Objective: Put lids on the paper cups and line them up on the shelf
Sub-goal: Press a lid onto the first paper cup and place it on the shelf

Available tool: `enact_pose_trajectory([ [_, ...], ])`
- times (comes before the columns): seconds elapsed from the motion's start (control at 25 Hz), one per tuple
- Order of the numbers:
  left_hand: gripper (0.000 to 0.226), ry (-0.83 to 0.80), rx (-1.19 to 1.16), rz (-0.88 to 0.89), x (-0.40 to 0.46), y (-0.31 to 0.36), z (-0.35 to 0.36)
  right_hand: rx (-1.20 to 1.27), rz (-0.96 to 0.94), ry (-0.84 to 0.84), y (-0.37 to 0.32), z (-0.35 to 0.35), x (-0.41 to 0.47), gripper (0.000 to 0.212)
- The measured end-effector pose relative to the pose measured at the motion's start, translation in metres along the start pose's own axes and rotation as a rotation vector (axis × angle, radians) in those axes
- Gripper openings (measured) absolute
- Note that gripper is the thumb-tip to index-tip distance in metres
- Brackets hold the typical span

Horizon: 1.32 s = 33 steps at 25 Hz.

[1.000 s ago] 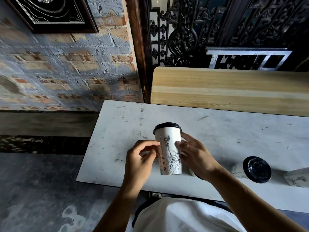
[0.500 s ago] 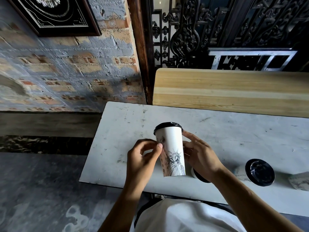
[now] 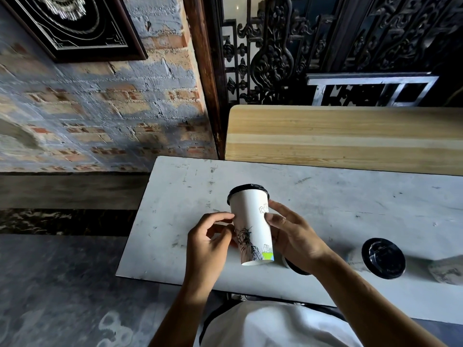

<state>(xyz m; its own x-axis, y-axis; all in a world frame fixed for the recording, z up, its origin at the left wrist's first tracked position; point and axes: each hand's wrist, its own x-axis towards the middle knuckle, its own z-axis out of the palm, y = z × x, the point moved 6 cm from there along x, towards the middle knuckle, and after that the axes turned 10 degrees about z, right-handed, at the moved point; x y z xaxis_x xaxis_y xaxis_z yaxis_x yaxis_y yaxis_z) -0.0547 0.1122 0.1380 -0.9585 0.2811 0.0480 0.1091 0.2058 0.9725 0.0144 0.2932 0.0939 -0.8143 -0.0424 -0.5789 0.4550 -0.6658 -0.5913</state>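
Note:
A tall white paper cup with a Statue of Liberty drawing and a black lid stands tilted over the white table. My left hand pinches its left side with the fingertips. My right hand wraps its right side. Behind my right wrist a second cup's black rim peeks out, mostly hidden. A lidded cup stands to the right, and another cup lies at the frame's right edge. The wooden shelf runs behind the table.
A brick wall with a dark framed picture is on the left. A dark wooden post and an ornate black iron grille rise behind the shelf. The floor lies left of the table's edge.
The cup has turned between my hands, so the statue drawing now faces left and a blank side faces me. It tilts a little more. Both hands stay on it.

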Motion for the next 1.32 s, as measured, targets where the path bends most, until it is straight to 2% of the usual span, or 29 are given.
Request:
enact_pose_trajectory([
  [0.16,0.019,0.008,-0.096,-0.114,-0.006,-0.003,0.003,0.052,0.014,0.051,-0.002,-0.002,0.002,0.049],
  [0.2,0.023,0.001,-0.097,-0.127,-0.007,-0.004,0.003,0.050,0.016,0.060,-0.002,-0.004,0.001,0.047],
  [0.32,0.037,-0.050,-0.107,-0.156,-0.010,-0.006,0.008,-0.026,-0.016,0.057,-0.004,-0.005,-0.001,0.062],
  [0.48,0.024,-0.010,-0.169,-0.174,-0.010,-0.009,0.007,-0.075,-0.032,0.076,-0.002,-0.004,-0.004,0.059],
  [0.6,0.034,-0.009,-0.122,-0.094,-0.009,-0.005,0.004,-0.080,0.037,-0.007,0.003,0.001,-0.006,0.062],
  [0.68,0.045,0.005,-0.055,-0.003,-0.009,0.000,-0.001,-0.134,0.034,-0.096,0.003,0.009,-0.010,0.047],
  [0.76,0.055,0.015,0.002,0.057,-0.007,0.003,-0.005,-0.146,0.039,-0.096,0.003,0.012,-0.011,0.039],
  [0.92,0.060,0.008,0.049,0.114,-0.007,0.013,-0.002,-0.126,0.065,-0.066,0.005,0.013,-0.012,0.043],
  [1.04,0.052,0.013,-0.003,0.050,-0.009,0.010,0.001,-0.141,0.058,-0.011,0.001,0.009,-0.012,0.032],
  [1.2,0.031,0.003,-0.141,-0.054,-0.014,0.007,0.007,-0.056,0.026,0.023,-0.002,0.001,-0.009,0.039],
  [1.32,0.037,-0.031,-0.163,-0.057,-0.015,0.007,0.013,-0.185,-0.022,0.027,-0.007,-0.001,-0.012,0.035],
])
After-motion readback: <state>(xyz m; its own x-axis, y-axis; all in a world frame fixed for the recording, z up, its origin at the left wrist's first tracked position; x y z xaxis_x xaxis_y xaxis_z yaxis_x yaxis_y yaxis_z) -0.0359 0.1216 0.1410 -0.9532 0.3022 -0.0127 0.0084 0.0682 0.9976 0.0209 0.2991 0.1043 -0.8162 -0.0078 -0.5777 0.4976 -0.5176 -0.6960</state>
